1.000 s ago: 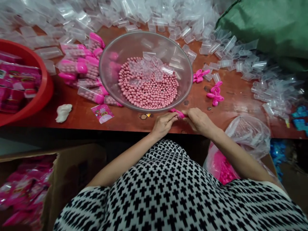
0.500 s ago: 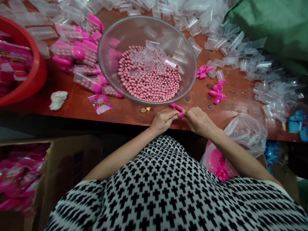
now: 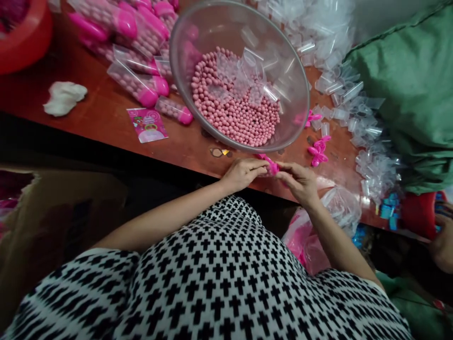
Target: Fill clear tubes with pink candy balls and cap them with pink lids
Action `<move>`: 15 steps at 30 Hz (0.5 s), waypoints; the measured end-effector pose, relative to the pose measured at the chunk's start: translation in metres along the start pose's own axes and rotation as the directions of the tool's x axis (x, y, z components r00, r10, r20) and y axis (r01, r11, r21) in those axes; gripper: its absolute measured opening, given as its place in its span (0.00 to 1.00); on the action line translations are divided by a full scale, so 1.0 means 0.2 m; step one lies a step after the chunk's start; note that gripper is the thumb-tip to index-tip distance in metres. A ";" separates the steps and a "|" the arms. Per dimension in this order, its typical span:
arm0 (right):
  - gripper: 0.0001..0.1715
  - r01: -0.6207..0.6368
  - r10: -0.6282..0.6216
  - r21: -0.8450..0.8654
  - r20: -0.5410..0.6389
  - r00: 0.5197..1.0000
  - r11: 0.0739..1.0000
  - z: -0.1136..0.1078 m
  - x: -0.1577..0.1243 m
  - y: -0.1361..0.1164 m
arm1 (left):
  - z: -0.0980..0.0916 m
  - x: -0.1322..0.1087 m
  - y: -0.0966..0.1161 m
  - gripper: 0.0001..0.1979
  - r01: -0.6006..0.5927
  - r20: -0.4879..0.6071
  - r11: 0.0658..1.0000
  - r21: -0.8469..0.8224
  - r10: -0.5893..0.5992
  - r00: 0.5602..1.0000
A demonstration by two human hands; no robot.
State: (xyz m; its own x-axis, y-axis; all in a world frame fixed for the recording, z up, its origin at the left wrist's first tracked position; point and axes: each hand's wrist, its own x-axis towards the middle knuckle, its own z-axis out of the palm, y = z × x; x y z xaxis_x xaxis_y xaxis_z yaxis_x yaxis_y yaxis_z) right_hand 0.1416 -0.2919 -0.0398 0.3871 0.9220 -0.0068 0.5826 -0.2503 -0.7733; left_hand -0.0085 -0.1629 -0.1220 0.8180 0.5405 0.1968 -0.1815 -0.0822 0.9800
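Observation:
My left hand (image 3: 243, 173) and my right hand (image 3: 299, 181) meet at the table's front edge, both pinched on one small pink plastic piece (image 3: 269, 165). Just beyond them stands a clear bowl (image 3: 184, 52) holding pink candy balls (image 3: 233, 113) and several small clear tubes (image 3: 244, 75). Loose pink caps (image 3: 318, 150) lie to the right of the bowl. Filled tubes with pink caps (image 3: 141, 85) are piled to the left of it.
A heap of empty clear tubes (image 3: 354, 108) spreads at the right beside a green sack (image 3: 406, 94). A red basin (image 3: 24, 38), a white lump (image 3: 63, 97) and a pink packet (image 3: 147, 125) lie left. A plastic bag of pink parts (image 3: 311, 236) hangs below. Another person's hand (image 3: 442, 241) shows far right.
The view has swung and tilted, so the table now slants. Both hands stay together on the pink piece at the table edge. Another person's hand has come into view at the right.

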 end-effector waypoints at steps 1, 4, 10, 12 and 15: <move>0.21 -0.103 0.103 0.173 0.004 0.995 0.980 -0.01 -0.01 -0.01 | 0.00 0.00 0.01 0.11 0.037 -0.011 0.995 -0.089 -0.038 0.999; 0.30 -0.319 0.305 0.513 0.115 0.945 0.797 -0.03 -0.03 -0.01 | -0.01 -0.01 0.01 0.13 0.114 -0.036 0.957 -0.268 -0.128 0.991; 0.35 -0.324 0.319 0.665 0.134 0.938 0.673 0.02 -0.04 0.06 | -0.02 -0.03 0.01 0.13 0.128 0.003 0.953 -0.275 -0.133 0.991; 0.38 -0.312 0.300 0.693 0.143 0.943 0.649 0.05 -0.04 0.05 | -0.02 -0.05 0.01 0.11 0.071 -0.005 0.974 -0.213 -0.073 0.997; 0.39 -0.392 0.320 0.693 0.240 0.917 0.605 0.08 -0.04 0.01 | 0.00 -0.07 0.02 0.09 0.018 -0.004 0.990 -0.137 -0.018 1.000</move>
State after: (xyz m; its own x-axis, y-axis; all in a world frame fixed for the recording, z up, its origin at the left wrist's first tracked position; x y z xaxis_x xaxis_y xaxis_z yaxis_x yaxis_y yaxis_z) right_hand 0.1281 -0.2957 -0.0501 0.3699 0.8359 -0.4057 -0.2945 -0.3086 -0.9044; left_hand -0.0196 -0.1706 -0.1214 0.8193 0.5448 0.1787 -0.2402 0.0431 0.9698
